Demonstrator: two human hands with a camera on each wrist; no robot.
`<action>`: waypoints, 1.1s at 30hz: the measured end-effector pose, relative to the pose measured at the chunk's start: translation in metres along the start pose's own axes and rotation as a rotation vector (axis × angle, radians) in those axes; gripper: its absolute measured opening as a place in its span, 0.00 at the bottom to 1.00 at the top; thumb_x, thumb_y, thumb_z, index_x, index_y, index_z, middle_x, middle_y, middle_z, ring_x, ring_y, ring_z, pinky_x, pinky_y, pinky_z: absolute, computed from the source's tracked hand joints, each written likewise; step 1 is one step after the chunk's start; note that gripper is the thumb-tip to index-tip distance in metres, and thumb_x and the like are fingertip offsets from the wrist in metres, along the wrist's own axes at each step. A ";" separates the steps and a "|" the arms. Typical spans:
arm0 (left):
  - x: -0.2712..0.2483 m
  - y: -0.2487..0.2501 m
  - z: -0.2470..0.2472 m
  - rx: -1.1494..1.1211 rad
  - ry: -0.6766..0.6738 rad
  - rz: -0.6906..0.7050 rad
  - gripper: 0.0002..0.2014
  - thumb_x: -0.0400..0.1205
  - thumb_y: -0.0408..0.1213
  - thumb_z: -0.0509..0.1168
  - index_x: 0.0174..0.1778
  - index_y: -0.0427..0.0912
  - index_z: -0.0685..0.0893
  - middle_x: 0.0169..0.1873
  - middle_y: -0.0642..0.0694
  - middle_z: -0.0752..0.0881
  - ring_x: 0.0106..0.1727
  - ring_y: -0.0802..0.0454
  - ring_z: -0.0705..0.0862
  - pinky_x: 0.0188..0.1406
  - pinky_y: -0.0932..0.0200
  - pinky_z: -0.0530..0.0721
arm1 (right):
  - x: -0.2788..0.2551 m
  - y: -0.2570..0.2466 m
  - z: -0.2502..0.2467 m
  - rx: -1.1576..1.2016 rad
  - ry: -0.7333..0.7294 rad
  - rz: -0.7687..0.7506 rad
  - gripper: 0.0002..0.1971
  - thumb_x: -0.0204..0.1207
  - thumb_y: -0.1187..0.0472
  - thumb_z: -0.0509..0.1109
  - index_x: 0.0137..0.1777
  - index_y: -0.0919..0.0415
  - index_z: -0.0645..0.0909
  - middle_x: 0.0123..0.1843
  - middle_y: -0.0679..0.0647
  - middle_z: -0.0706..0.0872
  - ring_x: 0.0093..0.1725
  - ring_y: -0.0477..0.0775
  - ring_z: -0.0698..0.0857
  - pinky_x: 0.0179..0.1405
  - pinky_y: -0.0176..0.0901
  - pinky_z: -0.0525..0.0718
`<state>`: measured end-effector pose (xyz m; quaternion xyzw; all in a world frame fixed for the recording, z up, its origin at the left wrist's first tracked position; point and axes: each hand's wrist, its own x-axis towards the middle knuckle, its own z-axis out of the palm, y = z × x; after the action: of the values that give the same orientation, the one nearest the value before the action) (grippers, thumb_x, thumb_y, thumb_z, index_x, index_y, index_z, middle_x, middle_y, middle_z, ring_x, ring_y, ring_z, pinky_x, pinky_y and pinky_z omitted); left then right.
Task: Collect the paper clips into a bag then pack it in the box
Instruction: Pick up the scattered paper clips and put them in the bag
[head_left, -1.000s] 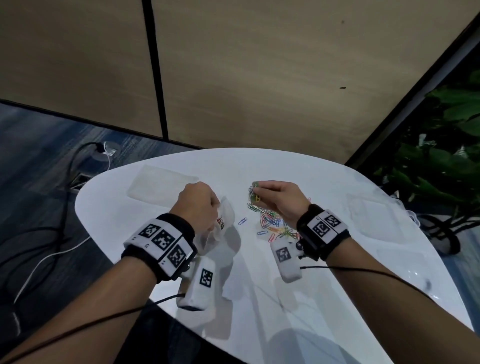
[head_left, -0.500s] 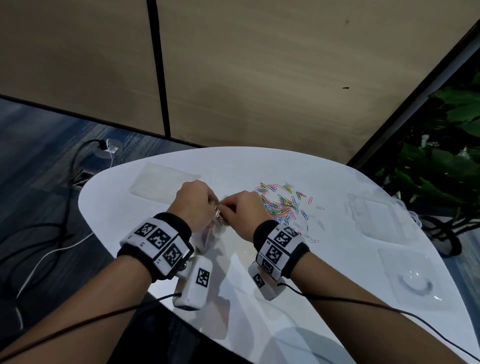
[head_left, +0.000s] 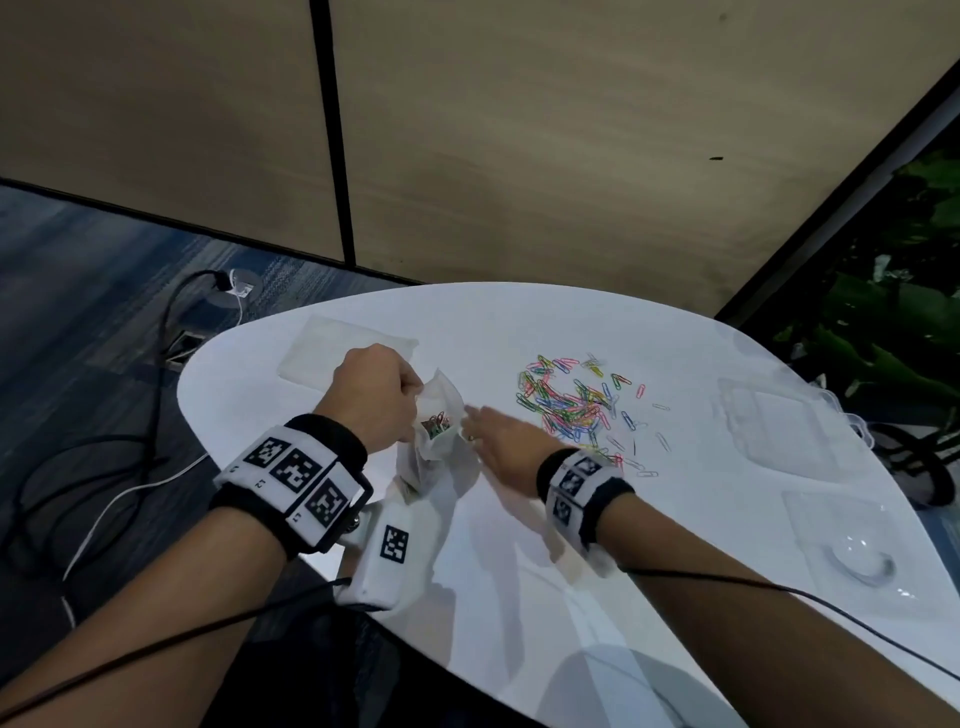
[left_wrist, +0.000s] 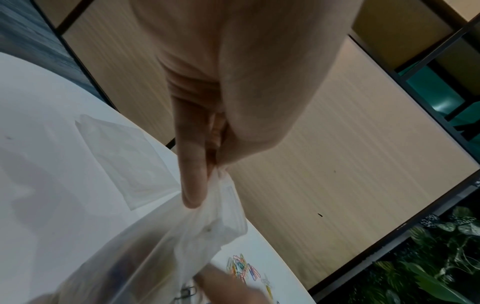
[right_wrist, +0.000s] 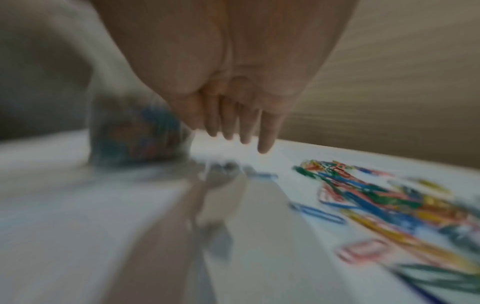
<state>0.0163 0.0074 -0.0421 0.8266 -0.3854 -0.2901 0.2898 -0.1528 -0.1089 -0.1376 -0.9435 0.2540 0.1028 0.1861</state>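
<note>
beige wall panels and blue carpet lie behind a white table (head_left: 519, 597), and everything below is placed relative to the bag at its near left.

furthest left of the bag, flat on the table, lies a spare clear bag (head_left: 332, 348), apart from the work and seemingly kept in reserve. next comes the left hand (head_left: 376, 395), touching the bag (head_left: 439, 431) at its upper edge. the left wrist view shows finger and thumb pressed together on a fold of the plastic rim, so the pinch is tight and has hold of the bag alone. i judge it holds the rim up so that the mouth faces the pile and clips can drop in; some coloured clips already sit inside.

just right of the bag, the right hand (head_left: 501, 441) hovers low over the table with its fingers (right_wrist: 265, 133) stretched out and close together. it grasps nothing that i can see, though the wrist view is blurred. it lies between the bag and the clips, which suits a reach for another batch.

further right of the bag, the paper clips (head_left: 571, 405) lie loose in a scatter on the table, most of them not yet collected.

well to the right of the bag, near the table's edge, lie clear plastic trays (head_left: 779, 431); whether one is the box, i cannot tell.
</note>
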 end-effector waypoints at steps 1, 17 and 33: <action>0.000 0.001 0.000 -0.003 -0.001 0.001 0.09 0.82 0.24 0.63 0.47 0.32 0.90 0.41 0.38 0.90 0.32 0.38 0.93 0.45 0.48 0.94 | -0.002 0.006 0.014 -0.163 -0.081 -0.094 0.25 0.87 0.60 0.53 0.83 0.66 0.60 0.86 0.63 0.59 0.83 0.63 0.62 0.80 0.57 0.65; 0.001 0.016 0.017 0.031 -0.032 0.017 0.13 0.78 0.22 0.63 0.50 0.35 0.91 0.40 0.38 0.92 0.38 0.41 0.93 0.50 0.48 0.93 | -0.021 0.106 0.003 -0.251 0.131 0.128 0.09 0.77 0.72 0.63 0.52 0.65 0.83 0.53 0.62 0.82 0.51 0.65 0.84 0.45 0.49 0.81; -0.001 0.048 0.050 0.105 -0.069 0.081 0.13 0.81 0.24 0.62 0.52 0.39 0.91 0.45 0.41 0.93 0.39 0.46 0.93 0.48 0.56 0.92 | -0.069 0.063 -0.074 1.709 0.491 0.506 0.11 0.75 0.73 0.73 0.57 0.74 0.84 0.48 0.65 0.90 0.46 0.57 0.91 0.47 0.40 0.91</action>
<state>-0.0420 -0.0301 -0.0409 0.8140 -0.4429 -0.2857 0.2441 -0.2366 -0.1592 -0.0696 -0.3971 0.4745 -0.2848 0.7321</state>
